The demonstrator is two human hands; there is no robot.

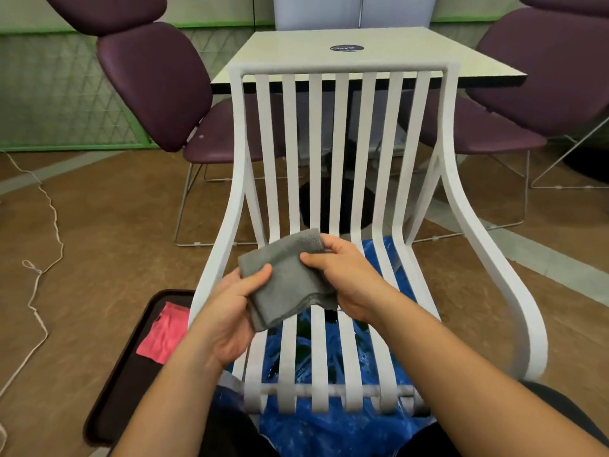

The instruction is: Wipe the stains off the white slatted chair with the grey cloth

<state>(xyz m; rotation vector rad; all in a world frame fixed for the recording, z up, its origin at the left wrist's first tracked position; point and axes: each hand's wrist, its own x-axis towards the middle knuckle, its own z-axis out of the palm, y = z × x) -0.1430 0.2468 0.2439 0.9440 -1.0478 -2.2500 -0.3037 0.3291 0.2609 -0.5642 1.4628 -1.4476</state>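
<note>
The white slatted chair (341,133) stands in front of me, its back upright and its seat slats running toward me. A folded grey cloth (283,275) hangs in the air above the seat. My left hand (234,311) grips the cloth's lower left part, thumb on top. My right hand (342,275) pinches its upper right edge between thumb and fingers. The cloth is above the slats and I cannot tell whether it touches them. No stains are plain to see on the slats.
Blue plastic sheeting (329,423) lies under the seat. A dark tray (131,374) with a pink cloth (164,331) sits on the floor at left. Behind the chair are a white table (346,54) and purple chairs (155,87). A white cord (43,252) trails over the floor.
</note>
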